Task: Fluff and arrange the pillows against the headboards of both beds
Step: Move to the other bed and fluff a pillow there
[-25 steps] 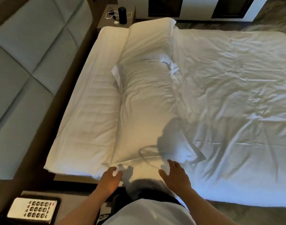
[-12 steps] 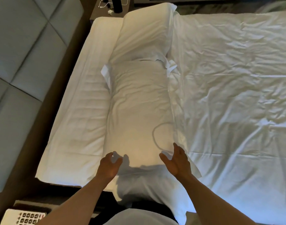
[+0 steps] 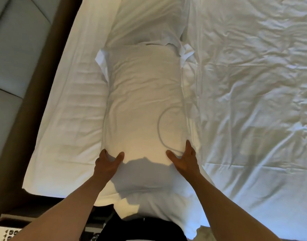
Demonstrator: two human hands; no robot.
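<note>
A plump white pillow lies lengthwise in front of me on the bed, its near end hanging over the bed's edge. My left hand grips its left side near that end, thumb on top and fingers curled into the fabric. My right hand holds the right side, with the thumb on top and the fingers down along the edge. A second white pillow lies beyond it, end to end with the first. The grey padded headboard is at the left, apart from both pillows.
A smooth white strip of bedding lies between the pillows and the brown wooden frame. A crumpled white sheet covers the bed to the right. A keypad phone sits at the bottom left corner.
Both hands have moved forward from the pillow's near edge and taken hold of its two sides. My view has moved closer over the bed.
</note>
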